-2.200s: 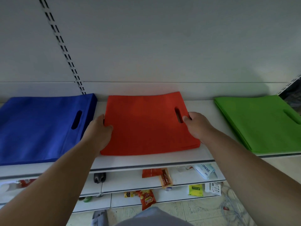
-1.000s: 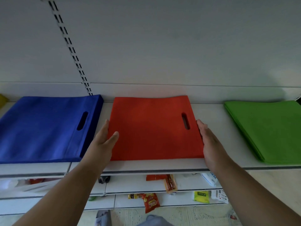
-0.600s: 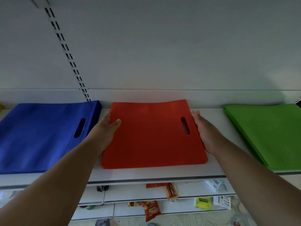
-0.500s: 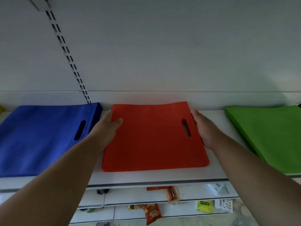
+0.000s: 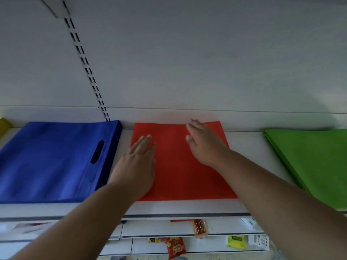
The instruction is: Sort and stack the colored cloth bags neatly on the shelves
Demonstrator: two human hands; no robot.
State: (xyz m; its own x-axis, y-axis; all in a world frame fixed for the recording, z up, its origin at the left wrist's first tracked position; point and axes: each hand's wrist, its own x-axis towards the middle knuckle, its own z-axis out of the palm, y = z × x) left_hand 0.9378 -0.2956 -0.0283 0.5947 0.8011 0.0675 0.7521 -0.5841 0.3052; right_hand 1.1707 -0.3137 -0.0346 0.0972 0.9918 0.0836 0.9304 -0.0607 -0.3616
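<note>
A stack of red cloth bags (image 5: 176, 175) lies flat in the middle of the white shelf (image 5: 187, 208). My left hand (image 5: 138, 164) rests flat on the stack's left part with straight fingers. My right hand (image 5: 203, 142) lies flat over its right part, fingers straight and reaching the back edge, covering the handle slot. A blue stack (image 5: 50, 162) with a dark handle slot lies to the left. A green stack (image 5: 315, 162) lies at the right, cut off by the frame edge.
The grey back wall (image 5: 187, 62) with a slotted upright (image 5: 84, 61) rises behind the bags. A yellow thing (image 5: 3, 124) peeks in at the far left. Lower shelves (image 5: 169, 229) hold snack packets (image 5: 175, 247) and small boxes.
Both hands have moved from the red stack's side edges onto its top, palms down. The view has tilted slightly upward.
</note>
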